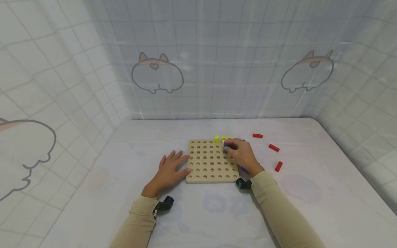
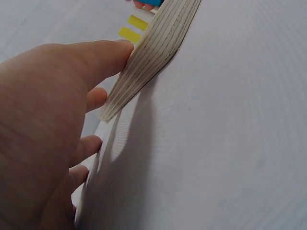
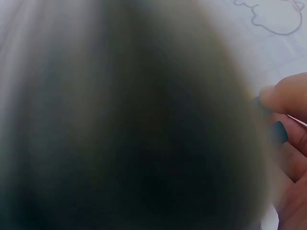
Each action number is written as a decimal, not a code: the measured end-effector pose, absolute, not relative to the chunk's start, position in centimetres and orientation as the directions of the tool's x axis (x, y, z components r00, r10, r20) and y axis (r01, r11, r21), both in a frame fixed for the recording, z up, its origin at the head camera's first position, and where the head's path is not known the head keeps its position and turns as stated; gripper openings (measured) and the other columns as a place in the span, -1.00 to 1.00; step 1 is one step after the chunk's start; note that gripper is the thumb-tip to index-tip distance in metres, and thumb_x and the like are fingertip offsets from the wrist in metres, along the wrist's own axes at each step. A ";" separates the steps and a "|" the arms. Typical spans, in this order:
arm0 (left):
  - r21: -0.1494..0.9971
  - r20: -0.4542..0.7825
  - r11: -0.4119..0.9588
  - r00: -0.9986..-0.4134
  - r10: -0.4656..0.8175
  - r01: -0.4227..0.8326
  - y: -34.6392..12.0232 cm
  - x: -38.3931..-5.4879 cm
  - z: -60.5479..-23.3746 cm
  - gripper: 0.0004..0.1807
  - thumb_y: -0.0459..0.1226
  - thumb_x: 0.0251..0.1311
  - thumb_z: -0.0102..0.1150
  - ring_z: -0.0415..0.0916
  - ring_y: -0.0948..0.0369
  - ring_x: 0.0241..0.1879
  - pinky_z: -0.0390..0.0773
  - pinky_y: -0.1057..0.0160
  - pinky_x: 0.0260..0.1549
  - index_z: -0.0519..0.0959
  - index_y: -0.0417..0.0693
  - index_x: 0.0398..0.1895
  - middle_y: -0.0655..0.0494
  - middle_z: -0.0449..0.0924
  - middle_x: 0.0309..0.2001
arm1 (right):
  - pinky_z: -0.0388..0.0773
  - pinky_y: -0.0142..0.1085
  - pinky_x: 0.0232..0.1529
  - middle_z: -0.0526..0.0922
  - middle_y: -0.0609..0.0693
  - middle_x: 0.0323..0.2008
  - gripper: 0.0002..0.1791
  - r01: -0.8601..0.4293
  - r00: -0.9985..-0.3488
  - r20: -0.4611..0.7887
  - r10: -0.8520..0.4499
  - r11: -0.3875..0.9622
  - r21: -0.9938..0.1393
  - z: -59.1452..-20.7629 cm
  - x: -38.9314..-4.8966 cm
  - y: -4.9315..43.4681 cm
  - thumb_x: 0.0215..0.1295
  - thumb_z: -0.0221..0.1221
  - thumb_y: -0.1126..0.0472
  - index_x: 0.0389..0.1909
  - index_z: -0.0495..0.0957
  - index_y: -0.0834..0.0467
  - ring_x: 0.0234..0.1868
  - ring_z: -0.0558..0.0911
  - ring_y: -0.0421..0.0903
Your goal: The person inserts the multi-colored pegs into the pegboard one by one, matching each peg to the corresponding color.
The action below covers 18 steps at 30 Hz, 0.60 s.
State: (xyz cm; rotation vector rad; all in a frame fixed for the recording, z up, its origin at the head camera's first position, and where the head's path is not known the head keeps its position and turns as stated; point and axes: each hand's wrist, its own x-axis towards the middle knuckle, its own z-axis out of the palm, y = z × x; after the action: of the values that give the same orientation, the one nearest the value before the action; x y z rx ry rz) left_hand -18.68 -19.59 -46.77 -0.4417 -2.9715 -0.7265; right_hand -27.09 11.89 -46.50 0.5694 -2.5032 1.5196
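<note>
A square wooden pegboard [image 1: 203, 181] with rows of round holes lies on the table. My left hand [image 1: 171, 169] rests at its left edge with fingers spread, the thumb [image 2: 108, 57] against the layered side in the left wrist view. Over the board's far right part, my right hand [image 1: 243, 155] pinches a blue peg [image 1: 225, 148] between thumb and fingertips. Another dark blue piece [image 3: 280, 132] shows against the fingers in the right wrist view, where a dark blur covers most of the picture. Three yellow pegs [image 1: 216, 139] stand along the far edge of the board.
Three red pegs, among them a middle red peg [image 1: 274, 147], lie scattered on the table to the right. Purple pieces [image 1: 244, 169] lie beside the board, partly hidden under my right hand. Patterned sheeting [image 1: 217, 69] walls in the table's back and sides.
</note>
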 end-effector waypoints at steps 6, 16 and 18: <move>0.433 0.122 0.854 -0.957 0.263 0.289 -19.7 -18.7 -47.0 -0.27 0.20 0.32 0.12 -0.18 -0.13 0.55 -0.31 -0.31 0.40 0.36 0.15 0.48 -0.07 0.11 0.54 | 0.62 -0.10 0.00 0.71 0.00 -0.10 -0.79 -0.408 -0.912 0.346 -0.220 0.418 -0.811 -46.8 -27.0 11.7 0.29 0.36 0.22 -0.06 0.68 0.11 -0.06 0.67 -0.04; 0.423 0.137 0.854 -0.954 0.268 0.301 -19.8 -18.5 -47.4 -0.27 0.20 0.31 0.12 -0.17 -0.15 0.55 -0.30 -0.32 0.39 0.37 0.13 0.48 -0.08 0.12 0.54 | 0.61 -0.10 -0.05 0.70 -0.01 -0.14 -0.79 -0.419 -0.908 0.355 -0.224 0.429 -0.800 -47.1 -26.6 11.5 0.28 0.37 0.23 -0.08 0.65 0.11 -0.12 0.65 -0.07; 0.420 0.138 0.856 -0.953 0.269 0.302 -19.8 -18.5 -47.5 -0.27 0.21 0.32 0.11 -0.17 -0.15 0.55 -0.30 -0.33 0.39 0.37 0.14 0.48 -0.08 0.12 0.54 | 0.62 -0.11 -0.06 0.70 -0.03 -0.15 -0.79 -0.421 -0.907 0.357 -0.225 0.429 -0.799 -47.2 -26.6 11.5 0.27 0.37 0.23 -0.09 0.66 0.11 -0.13 0.65 -0.07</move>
State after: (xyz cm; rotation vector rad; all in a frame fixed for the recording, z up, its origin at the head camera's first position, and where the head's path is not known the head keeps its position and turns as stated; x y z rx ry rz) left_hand -18.46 -19.78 -47.52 -0.4552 -2.9543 -0.6874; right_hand -26.58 11.46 -47.20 0.5695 -2.4843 1.4756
